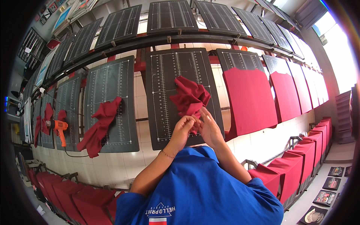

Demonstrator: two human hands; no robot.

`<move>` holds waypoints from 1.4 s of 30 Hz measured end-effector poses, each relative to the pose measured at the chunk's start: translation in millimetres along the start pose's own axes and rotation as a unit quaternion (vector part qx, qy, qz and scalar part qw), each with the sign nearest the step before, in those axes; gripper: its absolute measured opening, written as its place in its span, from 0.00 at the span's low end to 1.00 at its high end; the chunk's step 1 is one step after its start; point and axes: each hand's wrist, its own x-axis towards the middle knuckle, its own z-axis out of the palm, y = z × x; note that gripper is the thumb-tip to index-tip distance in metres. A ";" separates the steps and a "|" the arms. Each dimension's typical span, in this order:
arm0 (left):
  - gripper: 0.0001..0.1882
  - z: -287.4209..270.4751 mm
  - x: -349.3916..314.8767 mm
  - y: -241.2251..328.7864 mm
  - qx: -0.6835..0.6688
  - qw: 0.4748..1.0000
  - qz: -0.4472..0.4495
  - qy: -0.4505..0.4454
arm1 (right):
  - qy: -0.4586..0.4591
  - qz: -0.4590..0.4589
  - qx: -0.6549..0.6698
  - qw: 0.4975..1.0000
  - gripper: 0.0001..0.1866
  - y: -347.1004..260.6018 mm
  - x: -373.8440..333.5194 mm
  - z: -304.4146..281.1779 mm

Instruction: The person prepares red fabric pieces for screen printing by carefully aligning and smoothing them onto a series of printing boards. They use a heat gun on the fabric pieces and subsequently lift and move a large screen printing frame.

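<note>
an orange heat gun point(60, 129) is at left, then a crumpled red cloth point(100, 125). over the middle board point(159, 108), the left hand point(182, 130) curls at the near end of a bunched red garment point(189, 96), beside the straight-fingered right hand point(210, 130); i cannot tell whether either grips it.

An orange heat gun point(60, 128) sits left, dark prints point(324, 198) right.

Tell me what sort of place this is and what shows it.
Most likely a garment-printing workshop: rows of black boards marked with white scales, red cloth drawn smooth over several of them, and what looks like an orange heat gun at the left.
</note>
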 end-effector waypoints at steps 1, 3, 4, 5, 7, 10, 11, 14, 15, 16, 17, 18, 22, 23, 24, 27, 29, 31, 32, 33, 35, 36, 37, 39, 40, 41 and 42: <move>0.06 -7.7 7.9 -10.7 0.062 0.997 0.049 0.024 | 0.037 -0.026 -0.056 0.997 0.37 9.2 6.9 -5.7; 0.06 -33.2 16.0 -29.1 0.171 0.975 0.108 0.088 | 0.074 -0.082 -0.242 0.964 0.37 11.4 10.7 -13.4; 0.06 -50.6 11.9 -34.4 0.220 0.963 0.089 0.125 | 0.061 -0.030 -0.354 0.933 0.36 7.4 6.7 -20.7; 0.07 -68.6 8.4 -41.2 0.272 0.949 0.064 0.145 | 0.047 0.021 -0.461 0.886 0.36 3.2 1.2 -29.0; 0.08 -82.4 -5.5 -44.1 0.374 0.914 0.014 0.158 | 0.028 -0.019 -0.642 0.766 0.34 9.8 -14.5 -30.9; 0.12 -72.6 -28.9 -35.6 0.449 0.886 -0.066 0.095 | 0.006 -0.150 -0.770 0.621 0.31 37.7 -11.9 -46.1; 0.14 -72.7 -36.8 -36.4 0.431 0.895 -0.101 0.054 | -0.001 -0.091 -0.754 0.651 0.22 49.6 -5.2 -58.1; 0.18 -56.1 -46.7 -23.8 0.469 0.869 -0.141 -0.073 | -0.015 0.089 -0.693 0.715 0.14 53.5 12.0 -67.0; 0.19 -54.7 -47.0 -26.3 0.486 0.858 -0.145 -0.083 | -0.002 0.098 -0.666 0.739 0.12 50.9 14.4 -63.9; 0.20 -54.3 -46.6 -30.1 0.504 0.846 -0.148 -0.094 | 0.011 0.106 -0.638 0.762 0.10 47.7 14.9 -61.1; 0.21 -54.6 -45.3 -35.6 0.503 0.850 -0.139 -0.078 | 0.023 0.114 -0.610 0.784 0.09 43.4 15.0 -55.5; 0.24 -55.7 -43.4 -42.1 0.502 0.853 -0.129 -0.062 | -0.004 0.005 -0.665 0.746 0.09 41.5 13.1 -52.4; 0.36 -59.7 -38.0 -52.6 0.517 0.846 -0.128 -0.006 | -0.101 -0.225 -0.744 0.621 0.10 35.6 8.7 -60.9; 0.37 -62.3 -38.2 -56.7 0.495 0.861 -0.115 0.013 | -0.125 -0.233 -0.743 0.615 0.10 34.0 11.5 -61.2; 0.39 -64.3 -39.1 -61.1 0.473 0.875 -0.102 0.031 | -0.128 -0.228 -0.728 0.634 0.10 32.7 14.7 -61.0; 0.44 -46.0 -37.2 -42.6 0.404 0.911 0.027 0.083 | -0.091 -0.130 -0.650 0.743 0.06 22.1 22.4 -48.7; 0.42 -30.4 -34.0 -15.5 0.372 0.908 0.158 0.113 | -0.009 0.051 -0.526 0.849 0.02 -8.5 12.9 2.4; 0.38 -2.8 -48.7 20.9 0.375 0.888 0.232 0.127 | -0.017 0.060 -0.425 0.903 0.03 -32.9 4.2 27.5; 0.36 11.3 -56.8 40.1 0.376 0.876 0.270 0.135 | -0.024 0.062 -0.373 0.926 0.05 -45.0 1.0 41.1; 0.26 22.6 -69.9 51.4 0.408 0.837 0.331 0.152 | -0.023 0.064 -0.292 0.954 0.08 -54.8 -3.4 59.6; 0.12 40.5 -90.9 69.4 0.426 0.809 0.387 0.117 | -0.019 0.066 -0.253 0.965 0.08 -64.7 -7.5 75.0; 0.08 48.2 -100.1 79.3 0.437 0.812 0.381 0.066 | -0.018 0.066 -0.234 0.970 0.08 -67.0 -7.8 78.9; 0.08 53.9 -102.0 85.2 0.456 0.817 0.353 0.004 | -0.015 0.057 -0.235 0.970 0.08 -68.0 -6.3 82.3; 0.08 62.9 -105.1 88.8 0.487 0.816 0.289 -0.118 | -0.011 0.044 -0.236 0.971 0.08 -67.2 -4.0 87.7; 0.09 61.9 -104.9 83.6 0.499 0.818 0.270 -0.097 | -0.009 0.044 -0.227 0.973 0.09 -66.1 -3.7 88.5; 0.10 58.9 -104.2 75.5 0.512 0.818 0.250 -0.076 | -0.007 0.041 -0.218 0.975 0.09 -65.4 -2.9 89.4; 0.11 57.1 -105.0 71.3 0.523 0.818 0.231 -0.054 | -0.005 0.040 -0.208 0.977 0.10 -65.0 -2.1 90.4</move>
